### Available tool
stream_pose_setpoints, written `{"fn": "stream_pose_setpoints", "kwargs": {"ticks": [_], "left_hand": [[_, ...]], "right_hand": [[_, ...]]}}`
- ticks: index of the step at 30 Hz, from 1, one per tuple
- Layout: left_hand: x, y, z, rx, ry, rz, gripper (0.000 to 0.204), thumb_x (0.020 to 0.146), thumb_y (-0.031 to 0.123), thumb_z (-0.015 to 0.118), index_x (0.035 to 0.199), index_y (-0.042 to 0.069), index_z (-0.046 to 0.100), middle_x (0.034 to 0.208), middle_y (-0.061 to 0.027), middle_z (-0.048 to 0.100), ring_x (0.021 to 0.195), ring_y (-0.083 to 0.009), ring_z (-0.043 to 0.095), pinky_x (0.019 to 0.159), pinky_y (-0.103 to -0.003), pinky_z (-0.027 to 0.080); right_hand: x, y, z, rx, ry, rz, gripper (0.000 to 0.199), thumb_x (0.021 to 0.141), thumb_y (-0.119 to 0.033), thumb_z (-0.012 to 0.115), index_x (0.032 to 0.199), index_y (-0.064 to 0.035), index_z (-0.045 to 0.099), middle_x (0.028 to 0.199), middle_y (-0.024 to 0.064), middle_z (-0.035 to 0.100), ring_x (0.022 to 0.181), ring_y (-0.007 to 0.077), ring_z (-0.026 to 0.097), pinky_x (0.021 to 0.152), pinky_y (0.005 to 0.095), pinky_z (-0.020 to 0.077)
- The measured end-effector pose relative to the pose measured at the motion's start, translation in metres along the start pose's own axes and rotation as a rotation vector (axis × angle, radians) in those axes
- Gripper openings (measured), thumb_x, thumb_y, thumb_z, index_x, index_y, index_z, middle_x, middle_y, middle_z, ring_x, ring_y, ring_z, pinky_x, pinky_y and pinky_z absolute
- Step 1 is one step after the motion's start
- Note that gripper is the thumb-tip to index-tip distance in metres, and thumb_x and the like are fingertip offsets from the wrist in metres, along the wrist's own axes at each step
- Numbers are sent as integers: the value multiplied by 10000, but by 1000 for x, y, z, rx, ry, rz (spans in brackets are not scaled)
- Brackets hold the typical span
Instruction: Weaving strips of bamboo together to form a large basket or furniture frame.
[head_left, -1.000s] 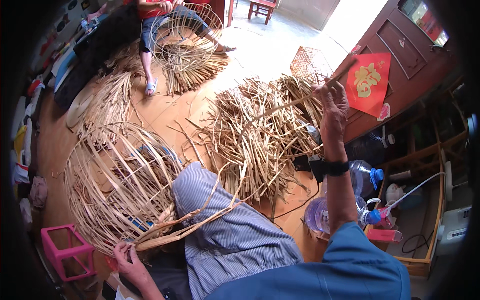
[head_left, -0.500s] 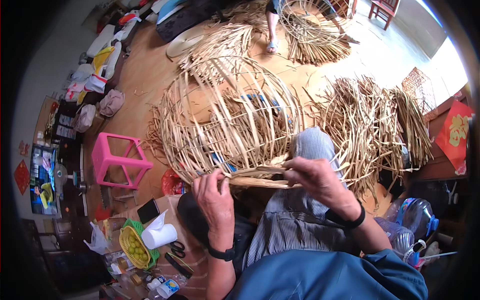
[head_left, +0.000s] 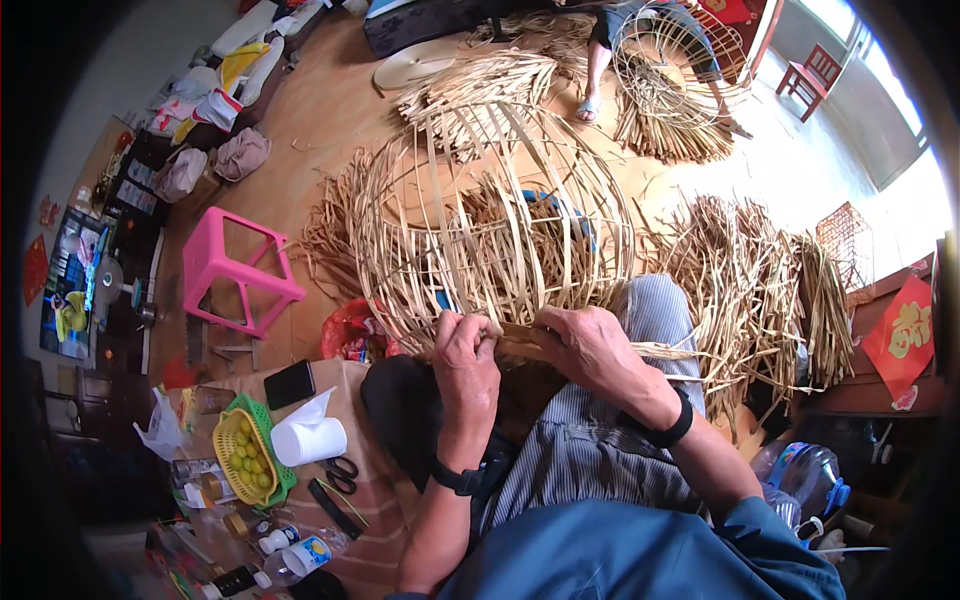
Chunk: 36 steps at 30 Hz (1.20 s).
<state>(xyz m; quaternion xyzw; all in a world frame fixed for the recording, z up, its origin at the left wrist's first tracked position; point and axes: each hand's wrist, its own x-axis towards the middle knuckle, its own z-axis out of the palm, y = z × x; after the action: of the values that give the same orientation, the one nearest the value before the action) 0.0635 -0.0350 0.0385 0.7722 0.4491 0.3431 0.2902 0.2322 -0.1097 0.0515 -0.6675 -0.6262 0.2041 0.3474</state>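
Observation:
A large round open-work basket (head_left: pixel 522 245) of pale, flat plant strips lies in front of me, its near rim at my lap. My left hand (head_left: pixel 468 368) pinches this rim with thumb and fingers. Close by on the right, my right hand (head_left: pixel 590 345) is closed on a bundle of flat strips (head_left: pixel 520 343) that runs between both hands along the rim. Loose strip ends (head_left: pixel 665 351) stick out past my right hand, over my striped trouser leg (head_left: pixel 655 300). My fingers partly hide the spot where the strips meet the rim.
Heaps of dry strips (head_left: pixel 735 290) lie right and beyond the basket. A pink stool (head_left: pixel 215 265) stands left. The covered table (head_left: pixel 385 480) bears a fruit basket (head_left: pixel 226 440), paper roll (head_left: pixel 318 440) and scissors (head_left: pixel 343 473). Another person's leg (head_left: pixel 597 75) is at the back.
My right hand has moved left, closer to my left hand, along the strips. The whole view has shifted, so the basket appears farther right.

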Motion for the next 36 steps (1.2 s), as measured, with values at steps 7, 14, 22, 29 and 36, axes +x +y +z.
{"fn": "stream_pose_setpoints", "kwargs": {"ticks": [7, 14, 22, 29, 36], "left_hand": [[-4, -4, -9, 62, -19, 70, 224, 761, -90, 752, 927, 7, 639, 856, -106, 522, 748, -281, 574, 702, -400, 486], [-6, -8, -11, 230, -33, 313, 145, 814, -29, 721, 926, 12, 639, 974, -107, 582, 886, -300, 615, 790, -421, 511], [-2, -4, -21, 433, -214, 538, 128, 868, 8, 627, 995, 19, 619, 1053, -136, 660, 1003, -311, 652, 881, -436, 531], [11, -4, -22, 161, -301, 322, 341, 866, -86, 647, 1164, 69, 589, 911, -151, 687, 863, -363, 689, 719, -443, 545], [21, 3, -30, 109, -360, 317, 360, 856, -92, 648, 1176, 73, 630, 932, -158, 708, 828, -351, 703, 708, -443, 545]], "right_hand": [[1, 3, 13, -37, 7, 4, 231, 941, -251, 662, 855, -40, 625, 653, 213, 617, 650, 422, 656, 571, 499, 510], [-9, 2, 8, -200, 1, -50, 248, 934, -254, 667, 826, -36, 616, 625, 193, 622, 597, 406, 657, 529, 498, 499], [-21, 24, -12, -374, 139, -127, 227, 822, -203, 679, 943, -52, 558, 835, 86, 575, 856, 302, 593, 812, 432, 475], [-30, 40, -33, -211, -214, 78, 167, 843, -140, 639, 959, -52, 557, 877, 109, 611, 909, 323, 636, 838, 449, 499], [-42, 19, -31, -270, 235, -264, 242, 802, -117, 736, 991, -65, 594, 898, 92, 555, 876, 288, 593, 741, 397, 510]]}}
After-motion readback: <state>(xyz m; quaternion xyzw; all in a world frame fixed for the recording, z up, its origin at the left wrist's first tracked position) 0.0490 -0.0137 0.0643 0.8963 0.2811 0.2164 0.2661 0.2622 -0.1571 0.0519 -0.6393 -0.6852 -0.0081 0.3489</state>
